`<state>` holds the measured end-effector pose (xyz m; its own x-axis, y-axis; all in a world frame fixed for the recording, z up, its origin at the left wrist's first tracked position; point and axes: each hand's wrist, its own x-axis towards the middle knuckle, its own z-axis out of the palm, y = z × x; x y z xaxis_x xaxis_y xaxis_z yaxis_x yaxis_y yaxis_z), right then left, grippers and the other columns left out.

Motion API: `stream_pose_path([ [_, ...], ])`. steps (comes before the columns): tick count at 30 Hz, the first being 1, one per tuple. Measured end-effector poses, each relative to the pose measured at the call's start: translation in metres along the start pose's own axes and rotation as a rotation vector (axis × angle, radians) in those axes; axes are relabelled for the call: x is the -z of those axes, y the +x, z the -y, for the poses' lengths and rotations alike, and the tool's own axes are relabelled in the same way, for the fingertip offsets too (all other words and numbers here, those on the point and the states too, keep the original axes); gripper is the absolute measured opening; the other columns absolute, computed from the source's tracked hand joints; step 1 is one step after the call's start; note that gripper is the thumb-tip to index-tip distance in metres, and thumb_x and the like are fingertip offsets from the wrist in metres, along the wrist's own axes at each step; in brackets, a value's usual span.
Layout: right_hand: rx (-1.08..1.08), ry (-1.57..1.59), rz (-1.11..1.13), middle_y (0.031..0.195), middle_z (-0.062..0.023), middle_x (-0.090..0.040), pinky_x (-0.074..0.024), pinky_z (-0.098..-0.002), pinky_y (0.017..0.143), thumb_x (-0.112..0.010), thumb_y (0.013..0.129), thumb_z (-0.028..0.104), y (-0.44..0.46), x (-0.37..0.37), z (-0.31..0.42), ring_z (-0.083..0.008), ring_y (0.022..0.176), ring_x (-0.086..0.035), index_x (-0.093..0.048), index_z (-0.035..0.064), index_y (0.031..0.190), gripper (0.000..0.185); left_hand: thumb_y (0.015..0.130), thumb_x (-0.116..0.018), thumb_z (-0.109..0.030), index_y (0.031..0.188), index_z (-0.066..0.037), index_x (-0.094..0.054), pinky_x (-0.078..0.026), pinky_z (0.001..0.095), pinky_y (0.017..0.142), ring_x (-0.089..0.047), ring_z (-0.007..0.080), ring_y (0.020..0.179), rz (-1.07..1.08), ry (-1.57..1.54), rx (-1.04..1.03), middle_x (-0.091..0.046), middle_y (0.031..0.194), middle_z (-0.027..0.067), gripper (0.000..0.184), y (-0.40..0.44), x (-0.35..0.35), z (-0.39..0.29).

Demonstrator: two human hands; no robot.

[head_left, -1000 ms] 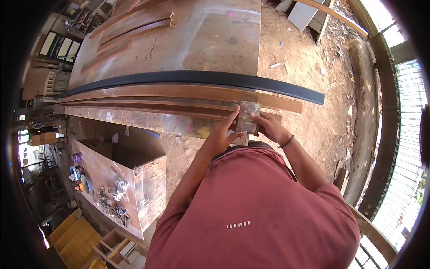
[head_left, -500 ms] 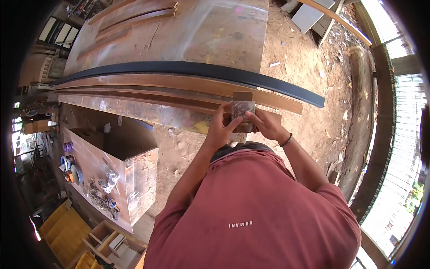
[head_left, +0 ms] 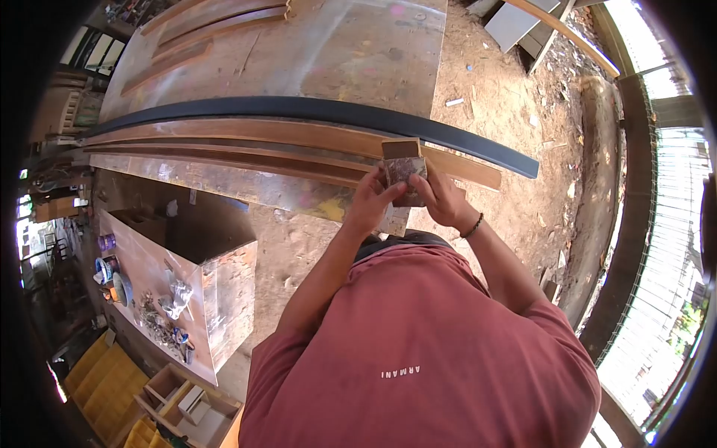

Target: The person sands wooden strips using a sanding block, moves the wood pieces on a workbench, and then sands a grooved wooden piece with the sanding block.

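In front of my waist, both hands hold a small wooden block [head_left: 402, 149] with a worn, mottled sheet of sandpaper [head_left: 404, 170] against it. My left hand [head_left: 370, 198] grips the left side, its thumb pressed on the sheet. From the right, my right hand [head_left: 444, 200] closes round the block, thumb also on the sheet; its other fingers are mostly hidden. Just beyond the hands, long brown wooden strips [head_left: 261, 131] lie along the near edge of the worktable [head_left: 351, 67]. A long dark-painted strip [head_left: 314, 110] lies behind them, its right end jutting past the table.
Shorter wooden strips [head_left: 216, 33] lie at the table's far left. An open-topped box [head_left: 229, 306] stands at lower left, with cans and a plastic bag [head_left: 177, 297] beside it. Scraps litter the dirt floor [head_left: 523, 149]. Wire mesh [head_left: 635, 276] runs along the right.
The block and sandpaper have tilted, so more of the block's upper end shows. My right hand has shifted slightly and turned around it. The view has moved a little.
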<state>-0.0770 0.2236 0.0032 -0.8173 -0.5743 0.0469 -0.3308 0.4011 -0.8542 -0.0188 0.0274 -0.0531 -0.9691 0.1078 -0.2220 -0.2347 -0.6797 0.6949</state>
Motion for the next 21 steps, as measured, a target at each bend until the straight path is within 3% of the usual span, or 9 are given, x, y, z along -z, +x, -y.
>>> stream_pose_path([
  [2,-0.148,-0.085,0.175,0.101,-0.0339,-0.073,-0.0545,-0.0568,0.080,-0.053,0.112,0.038,0.013,0.010,-0.015,-0.0543,0.095,-0.069,-0.044,-0.0045,0.152,0.058,0.103,-0.077,-0.016,0.129,-0.005,-0.066,-0.055,0.0341,0.096,-0.066,0.0152,0.113,0.015,0.435,-0.137,-0.071,0.124,0.0042,0.030,0.015,0.028,0.010],
  [3,-0.112,-0.227,0.168,0.087,-0.0320,-0.072,-0.0543,-0.0584,0.076,-0.054,0.111,0.040,0.014,0.010,-0.030,-0.0539,0.085,-0.069,-0.051,-0.0009,0.143,0.052,0.103,-0.077,-0.016,0.129,-0.005,-0.066,-0.055,0.0341,0.096,-0.066,0.0152,0.113,0.013,0.430,-0.133,-0.071,0.124,0.0042,0.030,0.021,0.042,0.011],
  [5,-0.150,-0.361,0.305,0.084,-0.0299,-0.072,-0.0544,-0.0581,0.074,-0.054,0.111,0.041,0.022,0.020,-0.036,-0.0525,0.083,-0.070,-0.053,0.0009,0.138,0.048,0.107,-0.070,-0.024,0.125,-0.008,-0.067,-0.051,0.0404,0.098,-0.068,0.0239,0.110,-0.268,0.998,-0.525,-0.072,0.121,0.0066,0.025,0.033,0.070,0.007],
  [6,-0.184,-0.492,0.439,0.081,-0.0278,-0.072,-0.0545,-0.0578,0.073,-0.054,0.111,0.042,0.026,0.023,-0.038,-0.0512,0.081,-0.070,-0.055,0.0028,0.132,0.045,0.107,-0.070,-0.024,0.125,-0.008,-0.067,-0.051,0.0404,0.098,-0.068,0.0239,0.110,-0.268,0.993,-0.521,-0.072,0.121,0.0066,0.025,0.036,0.081,0.004],
  [7,-0.121,-0.601,0.471,0.075,-0.0222,-0.072,-0.0540,-0.0559,0.067,-0.054,0.110,0.042,0.027,0.018,-0.046,-0.0462,0.074,-0.071,-0.055,0.0043,0.125,0.041,0.107,-0.069,-0.027,0.122,-0.010,-0.068,-0.048,0.0428,0.099,-0.067,0.0274,0.109,-0.342,1.244,-0.609,-0.072,0.118,0.0071,0.023,0.039,0.093,0.002],
  [8,-0.125,-0.601,0.478,0.075,-0.0222,-0.072,-0.0540,-0.0559,0.067,-0.054,0.110,0.042,0.025,0.013,-0.053,-0.0462,0.074,-0.071,-0.055,0.0043,0.125,0.041,0.107,-0.067,-0.030,0.118,-0.011,-0.069,-0.046,0.0453,0.101,-0.067,0.0309,0.108,-0.417,1.495,-0.691,-0.072,0.114,0.0075,0.022,0.040,0.102,0.003],
  [11,-0.017,-0.707,0.540,0.071,-0.0186,-0.071,-0.0528,-0.0537,0.063,-0.056,0.109,0.042,0.027,-0.005,-0.069,-0.0414,0.069,-0.072,-0.056,0.0064,0.122,0.038,0.103,-0.070,-0.027,0.109,-0.014,-0.071,-0.044,0.0455,0.100,-0.066,0.0309,0.103,-0.323,1.698,-0.702,-0.071,0.105,0.0058,0.014,0.044,0.118,0.007],
  [17,0.172,-0.808,0.540,0.065,-0.0121,-0.068,-0.0539,-0.0482,0.059,-0.058,0.106,0.041,0.033,-0.030,-0.078,-0.0353,0.064,-0.072,-0.057,0.0083,0.115,0.034,0.102,-0.071,-0.026,0.097,-0.014,-0.070,-0.045,0.0450,0.099,-0.065,0.0295,0.101,-0.429,1.725,-0.738,-0.070,0.097,0.0048,0.013,0.041,0.126,-0.016],
  [21,0.001,-0.781,0.641,0.070,-0.0153,-0.070,-0.0565,-0.0516,0.066,-0.056,0.107,0.038,0.034,-0.015,-0.063,-0.0380,0.069,-0.072,-0.056,0.0083,0.116,0.031,0.101,-0.071,-0.026,0.094,-0.014,-0.070,-0.045,0.0448,0.098,-0.064,0.0295,0.100,-0.431,1.756,-0.707,-0.068,0.095,0.0049,0.015,0.043,0.145,-0.028],
])
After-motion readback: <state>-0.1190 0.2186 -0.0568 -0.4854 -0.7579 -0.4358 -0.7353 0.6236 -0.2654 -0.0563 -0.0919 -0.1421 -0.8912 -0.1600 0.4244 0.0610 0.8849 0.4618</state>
